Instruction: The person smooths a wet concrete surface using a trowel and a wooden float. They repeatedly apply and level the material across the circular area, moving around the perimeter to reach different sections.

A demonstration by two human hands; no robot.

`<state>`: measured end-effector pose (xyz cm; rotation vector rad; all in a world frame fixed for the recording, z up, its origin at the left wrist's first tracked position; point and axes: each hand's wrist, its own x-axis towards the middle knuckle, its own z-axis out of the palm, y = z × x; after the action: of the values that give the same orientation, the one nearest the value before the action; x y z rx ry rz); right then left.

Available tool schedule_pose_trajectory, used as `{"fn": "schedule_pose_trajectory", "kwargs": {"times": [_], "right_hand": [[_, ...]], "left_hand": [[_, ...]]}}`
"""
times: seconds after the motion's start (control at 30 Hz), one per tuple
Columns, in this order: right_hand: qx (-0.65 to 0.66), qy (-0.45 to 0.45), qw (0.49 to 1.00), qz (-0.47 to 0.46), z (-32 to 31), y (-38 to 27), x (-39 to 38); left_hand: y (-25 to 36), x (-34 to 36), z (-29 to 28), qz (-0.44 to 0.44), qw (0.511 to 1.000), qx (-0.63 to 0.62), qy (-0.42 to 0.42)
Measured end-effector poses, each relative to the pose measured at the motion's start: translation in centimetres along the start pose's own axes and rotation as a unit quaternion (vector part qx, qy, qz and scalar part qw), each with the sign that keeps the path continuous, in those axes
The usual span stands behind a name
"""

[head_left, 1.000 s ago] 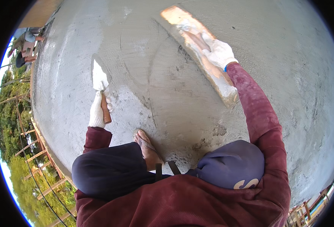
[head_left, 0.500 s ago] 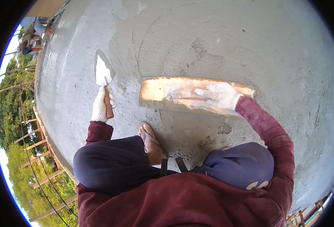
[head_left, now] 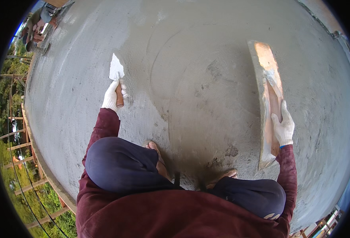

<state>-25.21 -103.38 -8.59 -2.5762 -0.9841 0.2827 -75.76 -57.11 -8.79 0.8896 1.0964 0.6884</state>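
Observation:
My left hand (head_left: pixel 112 95), in a white knit glove, is closed round the brown wooden handle of a pointed trowel (head_left: pixel 116 68). The trowel's pale blade points away from me, over the grey concrete. On the other side, my gloved right hand (head_left: pixel 283 125) grips the handle of a long wooden float (head_left: pixel 266 59). The float runs lengthwise away from me, its upper face wet and its edges smeared with cement. Wet concrete (head_left: pixel 198 91) spreads between and beyond both tools. Whether the float touches it I cannot tell.
My sandalled feet (head_left: pixel 159 156) stand on the concrete close to my bent knees. Along the left runs the slab's edge (head_left: pixel 48 158), with wooden framing (head_left: pixel 22 146), cables and trees beyond. Another person (head_left: pixel 38 27) crouches at the far left corner.
The float has swung from lying crosswise in front of me to pointing away at my right, with my right hand on it. My left hand and trowel have shifted slightly forward and right.

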Motion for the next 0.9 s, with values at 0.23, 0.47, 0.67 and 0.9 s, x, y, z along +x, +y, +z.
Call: {"fn": "schedule_pose_trajectory", "kwargs": {"times": [0.23, 0.47, 0.67, 0.9], "right_hand": [[-0.069, 0.014, 0.997, -0.010, -1.3, -1.7, 9.6], [-0.101, 0.126, 0.961, 0.224, 5.7, 9.0, 17.9], [-0.091, 0.115, 0.963, 0.228, 9.4, 6.0, 22.5], [-0.039, 0.055, 0.998, 0.007, 13.5, -7.4, 32.5]], "left_hand": [[3.4, -3.6, 2.0, 0.072, 0.992, -0.089, -0.061], [3.5, -14.3, -1.6, 0.149, 0.965, -0.114, 0.185], [1.7, -15.1, -5.0, 0.125, 0.975, -0.043, 0.178], [2.7, -15.7, -2.2, 0.102, 0.990, 0.010, 0.101]]}}
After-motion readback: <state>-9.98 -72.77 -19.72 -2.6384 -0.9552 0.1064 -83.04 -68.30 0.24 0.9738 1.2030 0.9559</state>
